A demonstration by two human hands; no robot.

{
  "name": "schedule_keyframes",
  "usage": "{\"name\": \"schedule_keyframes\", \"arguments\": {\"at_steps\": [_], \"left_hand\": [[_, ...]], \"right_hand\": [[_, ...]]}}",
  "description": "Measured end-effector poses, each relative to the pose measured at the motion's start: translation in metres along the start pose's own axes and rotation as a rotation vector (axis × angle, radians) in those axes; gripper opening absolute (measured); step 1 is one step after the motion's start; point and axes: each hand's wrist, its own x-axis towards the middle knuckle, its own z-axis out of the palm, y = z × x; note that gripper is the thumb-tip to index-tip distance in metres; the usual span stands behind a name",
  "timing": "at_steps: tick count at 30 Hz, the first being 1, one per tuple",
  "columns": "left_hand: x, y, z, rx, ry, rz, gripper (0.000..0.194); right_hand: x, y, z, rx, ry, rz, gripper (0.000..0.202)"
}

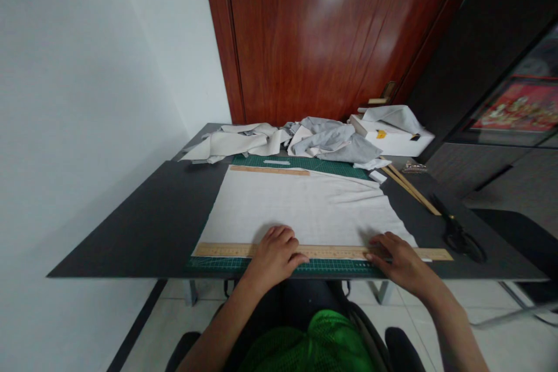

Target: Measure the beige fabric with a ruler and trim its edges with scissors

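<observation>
A white cloth (288, 206) lies spread over a green cutting mat (331, 265) on the dark table. Along the cloth's near edge runs a long wooden ruler (331, 251). My left hand (276, 253) rests on the ruler and cloth left of the ruler's middle, fingers bent together and thumb out to the right. Toward the ruler's right part, my right hand (394, 256) lies over it with fingers and thumb spread, fingertips on the cloth. Neither hand is lifted off the work. A shorter wooden strip (270, 170) lies along the cloth's far edge.
Crumpled grey and white fabric (331, 136) lines the table's back, beside a white box (394, 136). Black scissors (462, 238) and wooden sticks (410, 186) lie at the right. A small white block (377, 176) sits near the cloth's far right corner.
</observation>
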Motion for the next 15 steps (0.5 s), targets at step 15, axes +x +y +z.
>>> {"name": "schedule_keyframes", "arguments": {"at_steps": [15], "left_hand": [[-0.005, 0.004, 0.001, 0.038, -0.007, -0.04, 0.035]], "right_hand": [[-0.003, 0.013, 0.018, 0.047, 0.025, 0.002, 0.028]]}}
